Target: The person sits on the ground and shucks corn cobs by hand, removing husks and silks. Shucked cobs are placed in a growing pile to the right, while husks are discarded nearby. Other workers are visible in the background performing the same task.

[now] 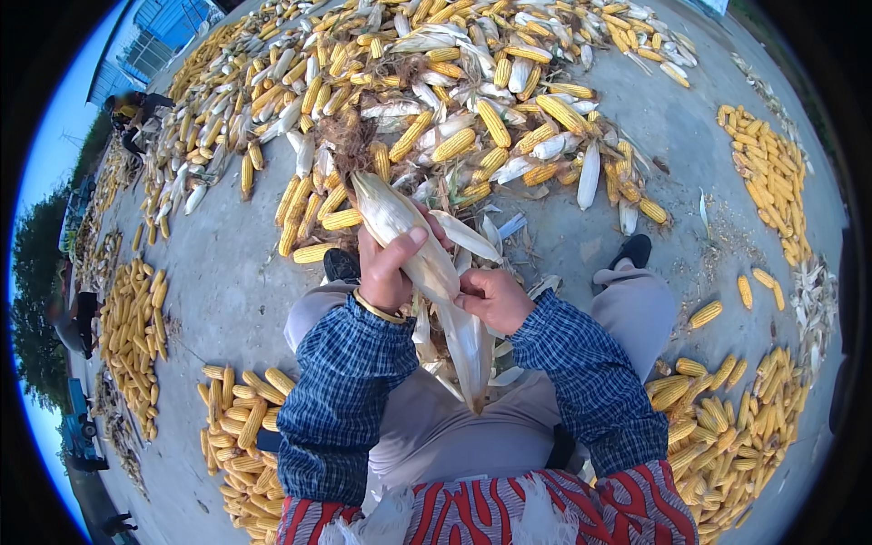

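Observation:
An ear of corn in pale, dry husk point(412, 235) lies slantwise between my hands, silk at its far end. My left hand point(392, 266) is closed round its middle, thumb on top. At the near end my right hand point(496, 298) pinches the husk between thumb and fingers. A long husk leaf point(469, 354) hangs from that end towards my lap. Just beyond the hands, loose husks point(466, 235) lie on the ground between my feet. Bare yellow cobs point(313, 253) lie beside my left shoe.
A large heap of husked and unhusked corn point(455, 144) spreads ahead. Piles of bare cobs lie at near left point(248, 422), near right point(736, 436), far left point(133, 334) and far right point(770, 177). Other people point(136, 112) are at the left edge.

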`<state>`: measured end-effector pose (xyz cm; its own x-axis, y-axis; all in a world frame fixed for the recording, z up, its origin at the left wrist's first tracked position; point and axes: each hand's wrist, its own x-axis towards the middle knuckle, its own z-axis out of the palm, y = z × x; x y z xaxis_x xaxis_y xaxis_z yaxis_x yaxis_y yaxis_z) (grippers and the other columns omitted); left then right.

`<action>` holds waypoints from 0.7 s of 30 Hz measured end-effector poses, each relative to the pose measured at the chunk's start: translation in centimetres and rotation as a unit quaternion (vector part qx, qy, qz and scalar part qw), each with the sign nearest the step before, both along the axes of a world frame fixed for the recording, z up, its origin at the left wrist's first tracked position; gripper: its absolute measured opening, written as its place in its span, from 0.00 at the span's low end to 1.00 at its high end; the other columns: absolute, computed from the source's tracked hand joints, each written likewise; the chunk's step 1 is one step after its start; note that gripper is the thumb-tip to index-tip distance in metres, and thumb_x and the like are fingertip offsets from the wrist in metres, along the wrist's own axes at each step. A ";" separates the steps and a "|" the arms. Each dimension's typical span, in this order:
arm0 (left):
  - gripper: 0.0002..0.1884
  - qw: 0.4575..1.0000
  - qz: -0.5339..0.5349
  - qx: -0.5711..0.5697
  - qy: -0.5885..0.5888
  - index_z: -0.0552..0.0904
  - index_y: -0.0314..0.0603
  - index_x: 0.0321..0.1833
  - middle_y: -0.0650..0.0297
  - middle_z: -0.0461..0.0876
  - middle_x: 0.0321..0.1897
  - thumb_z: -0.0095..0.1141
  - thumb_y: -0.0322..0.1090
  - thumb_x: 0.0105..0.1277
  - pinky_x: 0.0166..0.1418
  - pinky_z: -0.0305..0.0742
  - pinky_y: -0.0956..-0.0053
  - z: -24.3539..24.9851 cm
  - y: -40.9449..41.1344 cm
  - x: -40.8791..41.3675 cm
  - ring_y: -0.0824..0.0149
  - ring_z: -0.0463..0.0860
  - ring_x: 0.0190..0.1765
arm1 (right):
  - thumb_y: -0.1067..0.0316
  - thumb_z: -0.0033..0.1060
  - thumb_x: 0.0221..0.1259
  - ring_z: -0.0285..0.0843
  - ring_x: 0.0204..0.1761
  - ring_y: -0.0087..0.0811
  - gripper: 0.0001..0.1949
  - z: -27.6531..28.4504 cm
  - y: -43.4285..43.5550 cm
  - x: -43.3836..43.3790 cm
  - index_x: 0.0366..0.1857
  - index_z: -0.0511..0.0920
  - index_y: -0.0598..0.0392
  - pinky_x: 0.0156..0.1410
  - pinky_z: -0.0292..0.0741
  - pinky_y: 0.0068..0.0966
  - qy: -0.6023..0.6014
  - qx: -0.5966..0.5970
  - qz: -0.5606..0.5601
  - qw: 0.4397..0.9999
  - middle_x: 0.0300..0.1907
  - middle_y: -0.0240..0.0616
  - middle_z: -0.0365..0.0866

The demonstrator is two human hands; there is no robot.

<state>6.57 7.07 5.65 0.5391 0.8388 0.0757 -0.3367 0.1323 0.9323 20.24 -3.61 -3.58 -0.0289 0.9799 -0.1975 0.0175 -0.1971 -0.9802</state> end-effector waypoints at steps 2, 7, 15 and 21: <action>0.25 1.000 -0.011 0.006 -0.014 0.74 0.32 0.49 0.54 0.80 0.33 0.61 0.41 0.51 0.43 0.79 0.65 -0.3 0.0 -0.1 0.60 0.82 0.36 | 0.74 0.62 0.64 0.81 0.41 0.20 0.09 0.0 0.0 0.0 0.45 0.82 0.63 0.49 0.78 0.23 -0.038 0.009 -0.007 0.999 0.37 0.37 0.87; 0.24 1.000 -0.015 0.013 -0.018 0.75 0.32 0.48 0.55 0.81 0.32 0.61 0.40 0.51 0.42 0.79 0.66 -0.6 0.1 -0.1 0.62 0.82 0.36 | 0.75 0.62 0.61 0.80 0.38 0.20 0.07 1.4 0.0 -0.7 0.42 0.83 0.62 0.45 0.78 0.22 -0.073 0.022 -0.044 0.996 0.35 0.35 0.86; 0.26 1.000 -0.004 0.013 -0.005 0.73 0.33 0.48 0.51 0.78 0.32 0.60 0.43 0.50 0.42 0.77 0.61 -0.5 0.2 0.0 0.56 0.80 0.37 | 0.79 0.57 0.58 0.79 0.36 0.18 0.08 0.1 0.3 -0.9 0.39 0.83 0.62 0.43 0.77 0.21 -0.035 0.002 -0.082 0.996 0.33 0.33 0.86; 0.24 0.999 0.013 -0.016 -0.048 0.73 0.33 0.48 0.51 0.78 0.32 0.60 0.43 0.52 0.44 0.77 0.61 -0.8 0.3 0.3 0.56 0.79 0.37 | 0.79 0.55 0.57 0.78 0.35 0.19 0.08 -1.5 0.3 -0.7 0.37 0.83 0.62 0.42 0.76 0.21 -0.011 0.047 -0.107 0.993 0.32 0.33 0.84</action>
